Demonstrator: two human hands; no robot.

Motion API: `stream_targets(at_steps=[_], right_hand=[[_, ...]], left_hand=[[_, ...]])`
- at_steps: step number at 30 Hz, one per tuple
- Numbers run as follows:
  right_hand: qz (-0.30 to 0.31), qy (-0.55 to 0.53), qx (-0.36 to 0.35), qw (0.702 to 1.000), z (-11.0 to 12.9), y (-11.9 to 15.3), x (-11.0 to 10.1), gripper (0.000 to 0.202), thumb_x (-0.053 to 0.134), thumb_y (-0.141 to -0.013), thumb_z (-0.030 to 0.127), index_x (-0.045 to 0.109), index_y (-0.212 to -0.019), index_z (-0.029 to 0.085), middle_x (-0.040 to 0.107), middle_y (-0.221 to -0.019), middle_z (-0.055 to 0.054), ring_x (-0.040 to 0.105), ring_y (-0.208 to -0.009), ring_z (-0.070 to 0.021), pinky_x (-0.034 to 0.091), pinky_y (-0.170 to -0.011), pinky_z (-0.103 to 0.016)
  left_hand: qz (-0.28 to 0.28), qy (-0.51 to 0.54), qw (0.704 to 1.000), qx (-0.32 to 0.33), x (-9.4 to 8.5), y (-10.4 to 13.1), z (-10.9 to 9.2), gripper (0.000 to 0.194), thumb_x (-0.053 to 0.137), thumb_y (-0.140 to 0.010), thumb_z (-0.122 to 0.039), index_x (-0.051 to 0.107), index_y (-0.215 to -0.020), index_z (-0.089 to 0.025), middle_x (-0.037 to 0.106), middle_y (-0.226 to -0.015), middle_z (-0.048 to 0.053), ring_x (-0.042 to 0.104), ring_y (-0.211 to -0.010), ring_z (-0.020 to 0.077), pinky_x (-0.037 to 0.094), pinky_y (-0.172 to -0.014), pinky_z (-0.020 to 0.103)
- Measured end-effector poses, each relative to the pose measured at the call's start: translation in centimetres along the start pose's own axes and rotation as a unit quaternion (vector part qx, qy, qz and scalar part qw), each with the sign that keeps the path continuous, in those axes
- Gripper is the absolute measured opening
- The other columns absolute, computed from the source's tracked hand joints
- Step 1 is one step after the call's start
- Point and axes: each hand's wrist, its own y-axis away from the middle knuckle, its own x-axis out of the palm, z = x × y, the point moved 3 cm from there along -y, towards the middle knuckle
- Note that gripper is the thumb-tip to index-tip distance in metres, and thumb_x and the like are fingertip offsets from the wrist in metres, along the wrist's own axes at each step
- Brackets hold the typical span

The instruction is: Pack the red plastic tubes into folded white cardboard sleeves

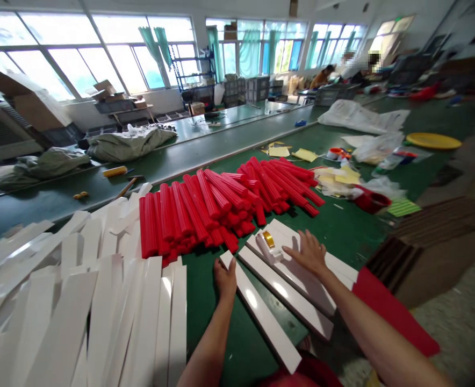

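Note:
My left hand (225, 277) is closed at the far end of a long narrow white box (261, 309), its thumb on the edge and its other fingers mostly hidden. My right hand (309, 253) has its fingers spread over other white boxes, close beside a small white tape dispenser (268, 247) with a roll of amber tape (268, 238). That dispenser rests on the boxes. Another long white box (283, 287) lies between my hands. Beyond them is a heap of red ribbed sticks or bundles (205, 207), whose exact kind I cannot tell.
Many flat white cartons (68, 312) cover the left side of the green table (209, 301). Brown cardboard (443, 247) is stacked at right, near a red sheet (394, 312). Plastic bags (378, 148), yellow paper scraps (305, 155) and a yellow lid (433, 141) lie farther back.

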Motion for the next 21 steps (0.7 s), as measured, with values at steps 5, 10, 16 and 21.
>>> stream_targets(at_steps=[5, 10, 16, 21], right_hand=[[0.13, 0.035, 0.029, 0.99, -3.1, -1.9, 0.1, 0.102, 0.044, -0.075, 0.079, 0.024, -0.151, 0.015, 0.032, -0.151, -0.022, 0.035, -0.133, -0.0421, 0.027, -0.102, -0.061], [0.112, 0.06, -0.001, 0.992, -3.9, -0.5, 0.2, 0.104, 0.053, -0.073, 0.075, 0.024, -0.151, 0.012, 0.05, -0.131, -0.023, 0.046, -0.12, -0.0395, 0.032, -0.097, -0.054], [0.072, 0.067, 0.043, 0.994, -5.8, 1.6, 0.4, 0.094, 0.05, -0.079, 0.071, 0.028, -0.149, 0.012, 0.053, -0.126, -0.021, 0.049, -0.113, -0.0373, 0.036, -0.091, -0.053], [0.031, 0.079, 0.135, 0.987, -10.7, 1.7, 0.4, 0.092, 0.044, -0.081, 0.074, 0.029, -0.147, 0.011, 0.053, -0.123, -0.022, 0.05, -0.113, -0.0393, 0.038, -0.088, -0.055]], left_hand=[[0.027, -0.14, 0.985, 0.094, 0.7, 4.4, 4.0, 0.086, 0.055, -0.079, -0.061, 0.034, -0.142, -0.006, 0.03, -0.152, 0.028, 0.027, -0.144, 0.0374, 0.015, -0.118, 0.056], [0.023, -0.261, 0.947, 0.185, 4.2, 7.3, 6.6, 0.101, 0.047, -0.085, -0.065, 0.011, -0.149, 0.005, 0.022, -0.151, 0.035, 0.026, -0.143, 0.0413, 0.029, -0.114, 0.054], [0.027, -0.261, 0.944, 0.2, 8.6, 9.6, 5.8, 0.103, 0.048, -0.087, -0.061, 0.001, -0.15, 0.005, 0.024, -0.15, 0.037, 0.033, -0.139, 0.0445, 0.034, -0.11, 0.055], [0.093, -0.246, 0.941, 0.213, 13.6, 9.3, 3.8, 0.095, 0.051, -0.089, -0.052, 0.003, -0.151, 0.001, 0.027, -0.151, 0.033, 0.034, -0.14, 0.0399, 0.034, -0.112, 0.051]])
